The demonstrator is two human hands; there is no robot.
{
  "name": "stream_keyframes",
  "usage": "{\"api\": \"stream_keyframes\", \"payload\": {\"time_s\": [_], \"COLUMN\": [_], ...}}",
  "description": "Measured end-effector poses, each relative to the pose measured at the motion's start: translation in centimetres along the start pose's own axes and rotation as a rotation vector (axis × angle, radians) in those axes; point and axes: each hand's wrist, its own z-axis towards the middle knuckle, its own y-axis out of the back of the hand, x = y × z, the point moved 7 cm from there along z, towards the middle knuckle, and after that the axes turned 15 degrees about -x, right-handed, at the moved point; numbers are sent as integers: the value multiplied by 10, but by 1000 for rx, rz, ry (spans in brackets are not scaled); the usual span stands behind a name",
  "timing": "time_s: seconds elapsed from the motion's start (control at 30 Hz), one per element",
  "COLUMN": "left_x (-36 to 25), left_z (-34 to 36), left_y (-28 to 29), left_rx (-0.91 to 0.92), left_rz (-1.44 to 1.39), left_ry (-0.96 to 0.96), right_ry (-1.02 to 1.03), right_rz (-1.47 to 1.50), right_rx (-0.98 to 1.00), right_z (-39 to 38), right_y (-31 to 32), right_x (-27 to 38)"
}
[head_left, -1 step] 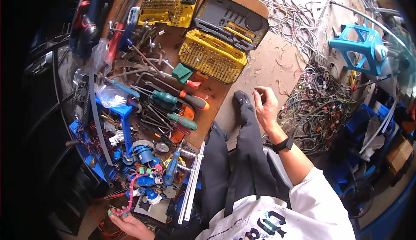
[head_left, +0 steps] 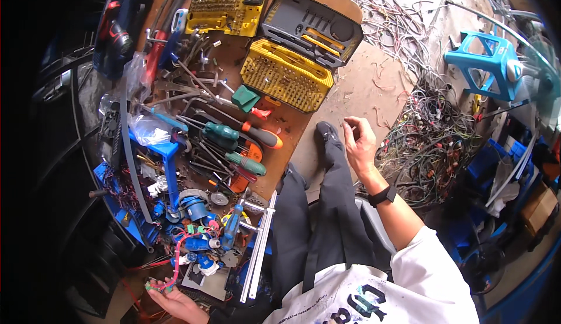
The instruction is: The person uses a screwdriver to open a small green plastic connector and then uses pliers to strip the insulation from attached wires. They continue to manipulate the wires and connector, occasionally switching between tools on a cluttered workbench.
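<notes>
At the lower left, my left hand (head_left: pixel 178 304) is closed around the end of a pink wire harness (head_left: pixel 177 257). Small green connectors show at its fingertips. From there the harness bends up over a heap of blue plugs (head_left: pixel 205 264), where more green connectors (head_left: pixel 196 229) lie at its other end. My right hand (head_left: pixel 359 143) hovers above the floor beside my legs, thumb and forefinger pinched together. Whatever is between them is too small to make out.
Screwdrivers (head_left: pixel 248 164) and pliers crowd the wooden bench next to an open yellow bit case (head_left: pixel 286 75). A blue-handled screwdriver (head_left: pixel 231 228) lies near metal rails (head_left: pixel 256 254). To the right are a tangled wire pile (head_left: pixel 429 143) and a blue stool (head_left: pixel 482 64).
</notes>
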Motion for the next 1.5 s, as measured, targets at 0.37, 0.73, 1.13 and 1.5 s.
{"api": "stream_keyframes", "payload": {"time_s": [0.37, 0.73, 1.13, 1.5], "left_x": [5, 10, 16, 20], "left_z": [-8, -14, -15, -25], "left_y": [-32, -42, -41, -42], "left_rx": [62, 63, 97, 100], "left_rz": [-8, -16, -23, -15], "left_ry": [12, 38, 52, 72], "right_ry": [-69, -67, -75, -33], "right_rz": [-34, -19, 6, -5], "right_rx": [29, 44, 37, 48], "right_z": [-9, 0, -1, 0], "right_y": [5, 2, 3, 7], "right_x": [-13, -5, -8, -5]}}
